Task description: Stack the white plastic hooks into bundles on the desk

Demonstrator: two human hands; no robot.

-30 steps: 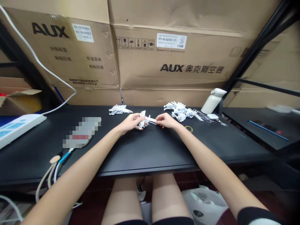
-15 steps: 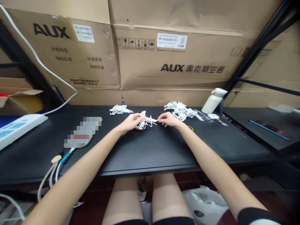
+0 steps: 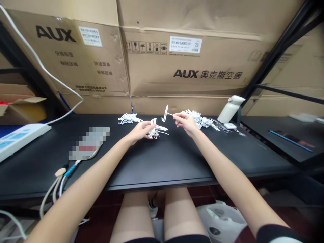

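My left hand [image 3: 141, 132] is closed round a bundle of thin white hooked pieces [image 3: 153, 130] above the black table, their straight ends pointing right. Between the fingertips of my right hand [image 3: 184, 122] is the straight end of a single white hook [image 3: 165, 114], held up away from the bundle with its curved part to the left. A small pile of similar white pieces [image 3: 128, 118] lies behind my left hand. Just behind my right hand is a larger white pile [image 3: 198, 118], partly hidden by that hand.
Cardboard boxes [image 3: 152, 77] stand behind the black table [image 3: 162, 165]. A cream bottle [image 3: 231, 108] and a small white object [image 3: 230, 126] are at the back right. On the left are a power strip [image 3: 22, 136], a pixelated flat object [image 3: 89, 143] and cables.
My right hand has moved slightly right and up, and a single white hook is now apart from the bundle in its fingers. My left hand has barely moved.
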